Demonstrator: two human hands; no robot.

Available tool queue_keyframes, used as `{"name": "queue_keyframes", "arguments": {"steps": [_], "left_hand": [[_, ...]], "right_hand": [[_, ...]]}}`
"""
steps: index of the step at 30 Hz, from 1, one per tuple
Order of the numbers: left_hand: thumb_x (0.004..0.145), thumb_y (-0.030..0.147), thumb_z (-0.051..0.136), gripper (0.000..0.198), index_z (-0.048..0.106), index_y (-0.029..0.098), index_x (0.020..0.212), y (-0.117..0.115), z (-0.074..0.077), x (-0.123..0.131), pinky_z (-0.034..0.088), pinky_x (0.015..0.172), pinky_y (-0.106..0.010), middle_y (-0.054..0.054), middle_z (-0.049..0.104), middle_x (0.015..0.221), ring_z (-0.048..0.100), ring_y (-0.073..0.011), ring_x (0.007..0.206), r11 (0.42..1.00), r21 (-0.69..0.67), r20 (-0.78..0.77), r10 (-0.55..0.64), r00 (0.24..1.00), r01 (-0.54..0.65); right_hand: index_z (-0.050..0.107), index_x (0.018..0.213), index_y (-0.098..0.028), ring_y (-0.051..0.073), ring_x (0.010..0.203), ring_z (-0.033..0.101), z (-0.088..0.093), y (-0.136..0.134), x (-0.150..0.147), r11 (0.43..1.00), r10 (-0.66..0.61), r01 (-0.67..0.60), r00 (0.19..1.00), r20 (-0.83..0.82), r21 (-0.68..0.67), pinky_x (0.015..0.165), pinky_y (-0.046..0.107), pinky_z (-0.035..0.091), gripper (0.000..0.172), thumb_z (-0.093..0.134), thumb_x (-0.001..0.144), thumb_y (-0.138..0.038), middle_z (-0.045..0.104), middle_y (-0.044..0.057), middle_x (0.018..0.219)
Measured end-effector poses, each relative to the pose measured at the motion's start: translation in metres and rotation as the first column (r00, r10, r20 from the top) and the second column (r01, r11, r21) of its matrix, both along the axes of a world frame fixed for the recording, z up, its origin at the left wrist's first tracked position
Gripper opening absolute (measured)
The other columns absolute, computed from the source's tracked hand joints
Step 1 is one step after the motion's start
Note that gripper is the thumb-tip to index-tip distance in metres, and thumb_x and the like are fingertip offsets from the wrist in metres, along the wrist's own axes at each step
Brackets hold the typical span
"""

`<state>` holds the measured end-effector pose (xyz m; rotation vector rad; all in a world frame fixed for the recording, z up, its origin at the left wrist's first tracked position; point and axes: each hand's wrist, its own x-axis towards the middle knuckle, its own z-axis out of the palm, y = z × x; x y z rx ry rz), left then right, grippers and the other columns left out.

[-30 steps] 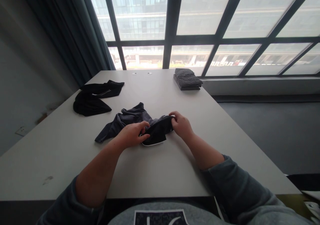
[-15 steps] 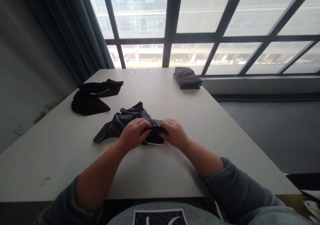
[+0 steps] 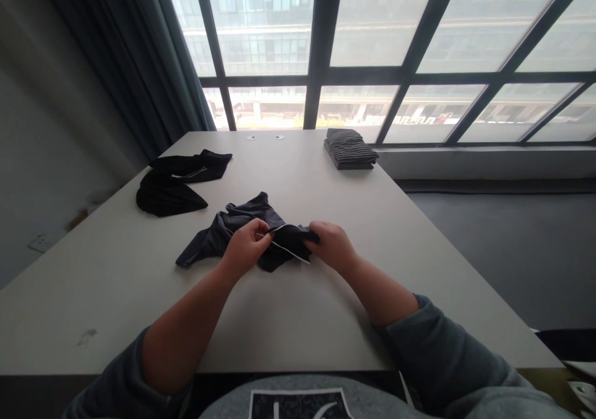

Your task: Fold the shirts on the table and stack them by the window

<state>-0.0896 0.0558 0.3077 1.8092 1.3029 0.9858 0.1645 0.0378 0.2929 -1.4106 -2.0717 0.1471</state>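
Observation:
A crumpled dark grey garment (image 3: 218,233) with black parts and thin white piping lies on the table in front of me. Its black, white-edged section is raised between my hands. My left hand (image 3: 246,245) pinches the piped edge between thumb and fingers. On the other side, my right hand (image 3: 333,244) grips the black fabric, its fingers closed over the end. The rest of the garment spreads to the left and behind my left hand, with one dark sleeve-like end pointing left. Which part of the garment I hold is unclear.
Black clothing (image 3: 172,189) lies loosely heaped at the table's left side. A folded stack of striped and grey cloth (image 3: 350,149) sits near the back right edge of the white table (image 3: 288,319). Windows and a dark curtain (image 3: 153,53) stand beyond.
My hands have moved slightly apart, stretching the black section, and its white piping now runs slanted between them. The camera view has shifted a little. The other clothes stay where they were.

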Motion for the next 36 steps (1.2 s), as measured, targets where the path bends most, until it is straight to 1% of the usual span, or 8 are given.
{"name": "queue_keyframes", "arguments": {"steps": [5, 10, 16, 19, 23, 28, 33, 36], "left_hand": [[0.080, 0.049, 0.079, 0.036, 0.064, 0.020, 0.096, 0.003, -0.005, 0.006, 0.051, 0.068, -0.027, 0.000, 0.067, 0.083, 0.064, -0.0161, 0.073, 0.987, -0.109, 0.301, -0.083, 0.950, 0.121], [0.080, 0.053, 0.082, 0.041, 0.068, 0.018, 0.097, -0.005, 0.003, 0.010, 0.047, 0.071, -0.027, 0.000, 0.065, 0.084, 0.059, -0.0151, 0.076, 0.950, -0.155, 0.399, -0.189, 0.897, 0.269], [0.087, 0.060, 0.075, 0.043, 0.066, 0.018, 0.090, -0.010, 0.005, 0.007, 0.041, 0.067, -0.026, 0.001, 0.056, 0.078, 0.051, -0.0140, 0.072, 0.845, -0.294, 0.490, -0.268, 0.830, 0.446], [0.092, 0.059, 0.065, 0.041, 0.065, 0.019, 0.090, -0.012, 0.005, 0.009, 0.044, 0.072, -0.028, 0.000, 0.059, 0.083, 0.054, -0.0162, 0.078, 0.868, -0.277, 0.438, -0.267, 0.858, 0.411], [0.089, 0.045, 0.066, 0.026, 0.058, 0.021, 0.087, -0.015, 0.003, 0.013, 0.042, 0.067, -0.029, 0.003, 0.056, 0.078, 0.051, -0.0157, 0.072, 0.936, -0.154, 0.096, -0.305, 0.947, 0.317], [0.076, 0.020, 0.064, 0.014, 0.055, 0.023, 0.086, -0.015, 0.000, 0.011, 0.040, 0.065, -0.028, 0.004, 0.058, 0.078, 0.053, -0.0157, 0.071, 0.987, -0.087, -0.166, -0.150, 0.975, 0.137], [0.084, 0.036, 0.068, 0.016, 0.064, 0.021, 0.088, -0.010, -0.007, 0.007, 0.041, 0.059, -0.026, 0.003, 0.061, 0.071, 0.056, -0.0159, 0.064, 0.936, -0.269, 0.025, -0.229, 0.973, 0.227], [0.079, 0.038, 0.076, 0.023, 0.063, 0.020, 0.087, -0.004, -0.011, 0.008, 0.044, 0.061, -0.024, 0.003, 0.062, 0.073, 0.057, -0.0139, 0.066, 0.923, -0.310, 0.285, -0.140, 0.948, 0.229]], "right_hand": [[0.067, 0.112, -0.025, 0.026, 0.101, 0.064, 0.003, -0.009, -0.011, 0.966, 0.176, -0.160, 0.982, -0.064, 0.203, 0.090, 0.038, 0.050, 0.024, 0.073, 0.093, -0.037, 0.069, 0.010, 0.112], [0.065, 0.122, -0.027, 0.025, 0.098, 0.065, 0.000, -0.010, -0.009, 0.906, 0.224, -0.167, 0.969, -0.105, 0.389, 0.088, 0.040, 0.055, 0.021, 0.063, 0.101, -0.026, 0.068, 0.008, 0.108], [0.071, 0.110, -0.027, 0.024, 0.095, 0.063, 0.006, -0.011, -0.007, 0.888, 0.262, -0.205, 0.961, -0.086, 0.411, 0.086, 0.039, 0.056, 0.017, 0.058, 0.101, -0.019, 0.068, 0.007, 0.103], [0.073, 0.107, -0.026, 0.024, 0.095, 0.063, 0.008, -0.012, -0.008, 0.889, 0.255, -0.193, 0.962, -0.099, 0.415, 0.087, 0.039, 0.056, 0.016, 0.059, 0.102, -0.021, 0.068, 0.008, 0.103], [0.074, 0.109, -0.025, 0.022, 0.088, 0.067, 0.004, -0.011, -0.008, 0.923, 0.254, -0.208, 0.961, -0.106, 0.325, 0.082, 0.035, 0.055, 0.018, 0.057, 0.103, -0.022, 0.071, 0.006, 0.095], [0.073, 0.107, -0.025, 0.020, 0.081, 0.070, -0.001, -0.009, -0.004, 0.963, 0.139, -0.083, 0.968, -0.208, 0.257, 0.076, 0.031, 0.055, 0.016, 0.058, 0.101, -0.023, 0.075, 0.004, 0.093], [0.073, 0.101, -0.025, 0.022, 0.085, 0.074, -0.002, -0.005, 0.001, 0.971, 0.047, 0.030, 0.950, -0.309, 0.239, 0.079, 0.033, 0.058, 0.014, 0.059, 0.098, -0.024, 0.078, 0.004, 0.094], [0.073, 0.099, -0.025, 0.023, 0.085, 0.074, -0.001, -0.004, 0.002, 0.964, -0.007, 0.096, 0.941, -0.338, 0.248, 0.079, 0.035, 0.059, 0.013, 0.060, 0.097, -0.025, 0.079, 0.004, 0.093]]}}
